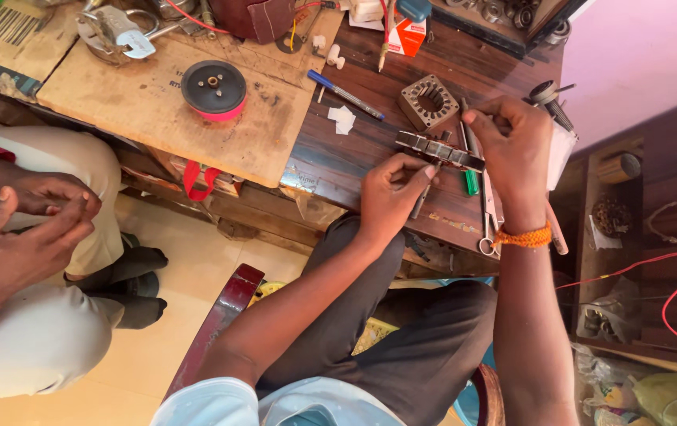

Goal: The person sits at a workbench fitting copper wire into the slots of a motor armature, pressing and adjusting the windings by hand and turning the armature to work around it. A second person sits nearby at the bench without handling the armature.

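My right hand point(512, 150) grips a flat metal motor stator point(437, 149), seen edge-on, above the dark wooden bench point(370, 150). My left hand point(389, 197) pinches a thin dark tool point(421, 202) and presses its fingertips against the stator's near edge. An orange thread band circles my right wrist. A second square stator core point(430, 101) with a round hole lies flat on the bench just beyond my hands.
A blue pen point(346, 95), white paper scraps point(343, 119), a green-handled tool point(471, 181) and scissors point(486, 229) lie on the bench. A black-and-red disc point(214, 89) sits on a board at left. Another person's hands point(23, 229) rest at far left. Red wires point(669, 292) run at right.
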Demonstrator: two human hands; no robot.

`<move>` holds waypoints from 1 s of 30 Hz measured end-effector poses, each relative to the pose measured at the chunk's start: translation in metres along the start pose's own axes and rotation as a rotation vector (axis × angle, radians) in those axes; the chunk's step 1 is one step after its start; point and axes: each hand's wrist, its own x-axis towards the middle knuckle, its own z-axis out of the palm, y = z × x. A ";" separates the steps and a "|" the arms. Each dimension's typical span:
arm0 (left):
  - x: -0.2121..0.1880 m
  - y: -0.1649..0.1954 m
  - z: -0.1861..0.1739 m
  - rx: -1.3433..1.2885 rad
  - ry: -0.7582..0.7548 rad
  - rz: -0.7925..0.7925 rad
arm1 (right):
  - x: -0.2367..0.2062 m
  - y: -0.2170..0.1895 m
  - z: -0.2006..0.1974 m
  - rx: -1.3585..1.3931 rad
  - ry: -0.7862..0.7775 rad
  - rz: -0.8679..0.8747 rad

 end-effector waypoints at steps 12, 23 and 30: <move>0.006 -0.010 0.013 -0.284 0.067 -0.293 | 0.020 0.064 -0.004 -0.024 -0.105 -0.020; 0.042 0.065 -0.015 1.032 -0.370 0.971 | -0.018 0.075 -0.037 0.182 0.088 0.204; 0.066 0.075 -0.032 0.956 -0.607 0.686 | -0.049 0.002 -0.071 0.064 0.131 0.204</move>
